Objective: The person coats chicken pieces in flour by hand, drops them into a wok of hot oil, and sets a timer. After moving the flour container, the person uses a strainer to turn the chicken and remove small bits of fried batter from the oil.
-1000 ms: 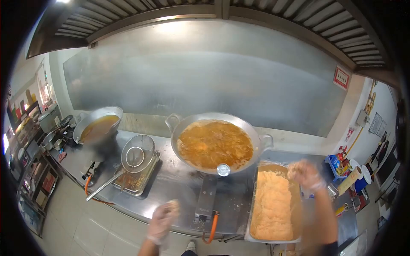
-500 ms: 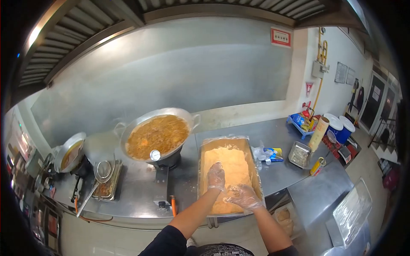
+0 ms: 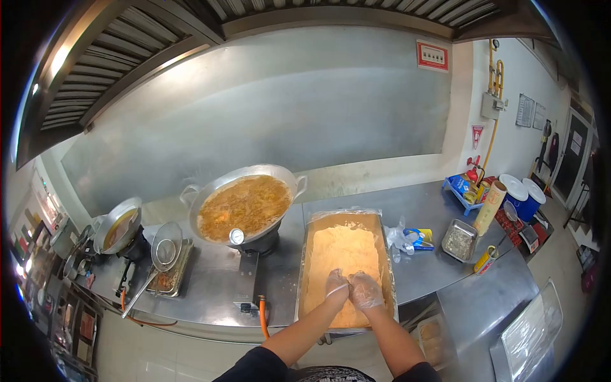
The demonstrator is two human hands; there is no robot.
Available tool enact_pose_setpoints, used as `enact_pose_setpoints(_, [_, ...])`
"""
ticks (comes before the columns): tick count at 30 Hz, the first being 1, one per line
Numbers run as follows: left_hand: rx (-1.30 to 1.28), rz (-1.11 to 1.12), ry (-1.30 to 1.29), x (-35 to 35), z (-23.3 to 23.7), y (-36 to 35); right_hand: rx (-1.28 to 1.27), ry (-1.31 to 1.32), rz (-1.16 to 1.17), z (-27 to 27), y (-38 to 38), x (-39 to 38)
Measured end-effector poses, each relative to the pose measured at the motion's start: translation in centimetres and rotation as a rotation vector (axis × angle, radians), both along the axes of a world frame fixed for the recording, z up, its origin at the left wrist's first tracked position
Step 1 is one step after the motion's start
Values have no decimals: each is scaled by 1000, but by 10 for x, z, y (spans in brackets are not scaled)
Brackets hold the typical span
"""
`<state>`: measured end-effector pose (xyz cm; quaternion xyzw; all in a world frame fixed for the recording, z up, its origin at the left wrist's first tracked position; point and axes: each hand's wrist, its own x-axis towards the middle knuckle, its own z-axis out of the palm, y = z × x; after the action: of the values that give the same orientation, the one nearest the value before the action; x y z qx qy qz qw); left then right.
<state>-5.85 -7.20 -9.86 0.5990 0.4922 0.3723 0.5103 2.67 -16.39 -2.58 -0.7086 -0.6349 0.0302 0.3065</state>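
Observation:
A long tray [image 3: 389, 280] lined with film holds a bed of pale orange breading crumbs [image 3: 344, 245]. Over the lower middle of the crumbs, my left hand [image 3: 337, 286] and my right hand [image 3: 365, 291] meet, both in clear plastic gloves. The fingers of both hands are curled in toward each other, touching or nearly so. Whatever lies between them is too small and covered to make out.
Left of the tray, a large pan [image 3: 245, 207] of bubbling oil with a thermometer [image 3: 236, 237] sits on a burner. Farther left are a strainer [image 3: 165, 250], a metal tray [image 3: 170, 280] and a smaller pan [image 3: 119, 226]. A metal container [image 3: 459, 240] stands at right.
My hands have come together; my left hand moved down from the middle of the crumbs and its outstretched fingers curled in. The whole view has shifted slightly.

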Motion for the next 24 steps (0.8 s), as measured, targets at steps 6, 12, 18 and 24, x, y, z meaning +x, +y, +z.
enact_pose_setpoints(6, [-156,-418,-267,-23,34,-19,-91,-52,-239,-42,54,40])
enact_pose_setpoints(12, [430,57,213,-175,110,-44,-240,28,-502,-90,86,97])
enact_pose_setpoints(18, [-69,814,79,-334,-57,-7,-341,549,-601,-103,107,102])
enact_pose_setpoints(24, [-396,605,-275,-335,-85,28,38,1494,-668,-77,125,88])
